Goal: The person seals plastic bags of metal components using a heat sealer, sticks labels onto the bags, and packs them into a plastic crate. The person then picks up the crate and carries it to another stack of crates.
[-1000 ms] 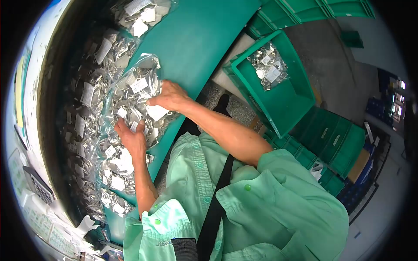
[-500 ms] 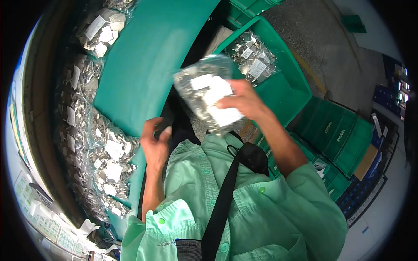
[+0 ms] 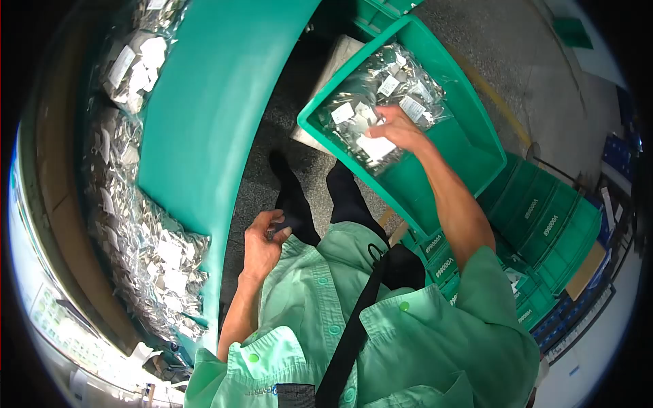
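Observation:
My right hand grips a clear plastic bag of metal parts with white labels, inside the near left part of the green crate. Beside and partly under it lies another bag of parts with white labels. My left hand is over my lap near the table's edge, fingers curled and apart, with nothing in it. On the green table, bags of metal parts lie in a row along the left side.
Stacked green crates stand right of the open crate. More green crates are at the top. My legs are between table and crate, over a speckled floor. Papers lie at the far left.
My right hand has lifted a bag off the table and carried it right into the crate. My left hand has let go of the bag and drawn back from the table to my lap.

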The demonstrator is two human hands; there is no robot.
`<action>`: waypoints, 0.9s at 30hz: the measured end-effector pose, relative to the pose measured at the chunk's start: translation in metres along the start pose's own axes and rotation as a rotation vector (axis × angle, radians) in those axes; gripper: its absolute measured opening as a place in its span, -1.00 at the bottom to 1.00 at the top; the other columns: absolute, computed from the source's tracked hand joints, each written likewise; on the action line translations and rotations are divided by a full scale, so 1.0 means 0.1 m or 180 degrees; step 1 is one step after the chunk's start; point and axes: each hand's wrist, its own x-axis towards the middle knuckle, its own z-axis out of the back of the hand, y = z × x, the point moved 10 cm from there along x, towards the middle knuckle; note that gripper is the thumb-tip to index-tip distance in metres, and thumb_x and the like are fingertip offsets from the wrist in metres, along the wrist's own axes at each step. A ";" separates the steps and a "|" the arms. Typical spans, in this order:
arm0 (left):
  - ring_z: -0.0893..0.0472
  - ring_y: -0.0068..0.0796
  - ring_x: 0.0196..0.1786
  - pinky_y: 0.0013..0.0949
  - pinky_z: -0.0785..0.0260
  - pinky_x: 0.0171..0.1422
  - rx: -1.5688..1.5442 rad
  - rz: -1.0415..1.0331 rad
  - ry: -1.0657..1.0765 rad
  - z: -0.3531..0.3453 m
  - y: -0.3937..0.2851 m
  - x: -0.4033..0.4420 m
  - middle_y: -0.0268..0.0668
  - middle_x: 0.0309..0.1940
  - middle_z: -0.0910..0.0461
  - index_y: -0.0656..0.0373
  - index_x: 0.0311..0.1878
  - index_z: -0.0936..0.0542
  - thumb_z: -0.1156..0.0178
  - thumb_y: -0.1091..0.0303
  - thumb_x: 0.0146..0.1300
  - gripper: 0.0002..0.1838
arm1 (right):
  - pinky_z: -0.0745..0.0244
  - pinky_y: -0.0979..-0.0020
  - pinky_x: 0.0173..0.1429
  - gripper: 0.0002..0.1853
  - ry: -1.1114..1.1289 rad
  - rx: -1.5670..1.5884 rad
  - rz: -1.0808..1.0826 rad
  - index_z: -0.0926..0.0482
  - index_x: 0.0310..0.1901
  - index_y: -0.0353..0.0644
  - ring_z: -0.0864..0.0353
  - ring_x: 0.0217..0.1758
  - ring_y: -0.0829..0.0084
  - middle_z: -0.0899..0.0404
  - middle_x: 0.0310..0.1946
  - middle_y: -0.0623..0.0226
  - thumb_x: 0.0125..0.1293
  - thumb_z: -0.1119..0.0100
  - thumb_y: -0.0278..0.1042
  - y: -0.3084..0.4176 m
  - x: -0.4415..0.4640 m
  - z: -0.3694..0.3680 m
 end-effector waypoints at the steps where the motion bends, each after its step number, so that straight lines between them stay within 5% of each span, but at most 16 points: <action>1: -0.66 -0.18 -0.03 -0.22 -0.50 0.10 0.0061 0.0024 0.0031 -0.02 0.02 0.01 -0.11 -0.05 -0.68 0.26 0.10 -0.58 -0.37 0.53 0.10 -0.56 | -0.50 0.34 0.00 -0.59 -0.0048 -0.0467 -0.0205 -0.60 0.03 -0.34 -0.64 -0.15 0.39 -0.70 -0.26 0.23 0.11 -0.36 -0.44 -0.13 0.07 0.07; 7: -0.65 -0.32 -0.03 -0.30 -0.48 0.14 0.0194 0.0050 0.0077 -0.07 -0.07 0.13 -0.15 -0.12 -0.68 0.28 0.05 -0.58 -0.31 0.60 0.13 -0.63 | -0.36 0.06 0.29 -0.43 -0.2172 -0.2415 0.0206 -0.55 0.17 -0.20 -0.45 0.23 -0.01 -0.53 0.08 0.07 0.13 -0.45 -0.20 0.30 -0.33 0.80; 9: -0.65 -0.32 -0.04 -0.30 -0.49 0.13 0.0205 -0.0043 0.0137 -0.12 -0.13 0.20 -0.15 -0.12 -0.68 0.28 0.05 -0.59 -0.31 0.60 0.13 -0.63 | -0.29 -0.03 0.31 -0.37 -0.2767 -0.2633 0.0156 -0.52 0.22 -0.17 -0.40 0.24 0.02 -0.49 0.10 0.16 0.13 -0.46 -0.14 0.24 -0.31 1.12; 14: -0.67 -0.20 -0.02 -0.24 -0.52 0.11 0.0299 -0.0130 0.0206 -0.28 -0.28 0.30 -0.10 -0.10 -0.68 0.26 0.06 -0.59 -0.33 0.60 0.11 -0.61 | -0.34 -0.01 0.21 -0.49 -0.2641 -0.2923 -0.0275 -0.56 0.07 -0.20 -0.45 0.12 0.01 -0.51 0.06 0.10 0.22 -0.36 -0.01 0.08 0.05 1.28; 17: -0.68 -0.15 -0.02 -0.23 -0.53 0.09 0.0303 -0.0198 0.0288 -0.41 -0.38 0.34 -0.08 -0.10 -0.67 0.25 0.05 -0.59 -0.34 0.59 0.10 -0.61 | -0.37 0.02 0.17 -0.59 -0.2262 -0.2796 0.0326 -0.55 -0.01 -0.21 -0.48 0.05 0.01 -0.54 -0.02 0.03 0.30 -0.28 -0.05 0.02 0.08 1.14; 18: -0.68 -0.16 -0.02 -0.23 -0.54 0.08 0.0304 -0.0237 0.0300 -0.45 -0.44 0.36 -0.09 -0.10 -0.67 0.26 0.04 -0.59 -0.34 0.59 0.10 -0.61 | -0.34 0.00 0.19 -0.73 -0.2379 -0.2683 0.0377 -0.55 -0.15 -0.19 -0.50 0.08 0.03 -0.56 -0.14 0.12 0.35 -0.21 -0.14 0.00 0.03 1.14; 21: -0.68 -0.16 -0.04 -0.24 -0.54 0.06 0.0236 -0.0300 0.0333 -0.56 -0.54 0.43 -0.09 -0.12 -0.66 0.28 0.03 -0.58 -0.34 0.60 0.11 -0.63 | -0.33 0.00 0.19 -0.75 -0.2989 -0.2551 0.0089 -0.56 -0.22 -0.17 -0.49 0.11 0.02 -0.58 -0.12 0.14 0.36 -0.20 -0.13 -0.07 -0.10 1.26; 25: -0.68 -0.15 -0.06 -0.24 -0.55 0.02 0.0084 -0.0313 0.0329 -0.68 -0.53 0.50 -0.08 -0.12 -0.66 0.29 0.01 -0.58 -0.33 0.60 0.11 -0.65 | -0.45 -0.12 -0.09 -0.77 -0.2534 -0.2345 -0.0141 -0.59 -0.24 -0.15 -0.60 -0.24 -0.15 -0.65 -0.34 0.00 0.38 -0.18 -0.14 -0.20 0.06 1.30; 27: -0.68 -0.15 -0.07 -0.24 -0.56 0.00 0.0002 -0.0287 0.0374 -0.71 -0.48 0.52 -0.08 -0.12 -0.65 0.29 0.01 -0.58 -0.32 0.59 0.12 -0.66 | -0.46 -0.12 -0.17 -0.79 -0.2621 -0.2164 0.0708 -0.60 -0.24 -0.14 -0.58 -0.34 -0.19 -0.61 -0.46 -0.02 0.38 -0.18 -0.17 0.13 -0.03 1.32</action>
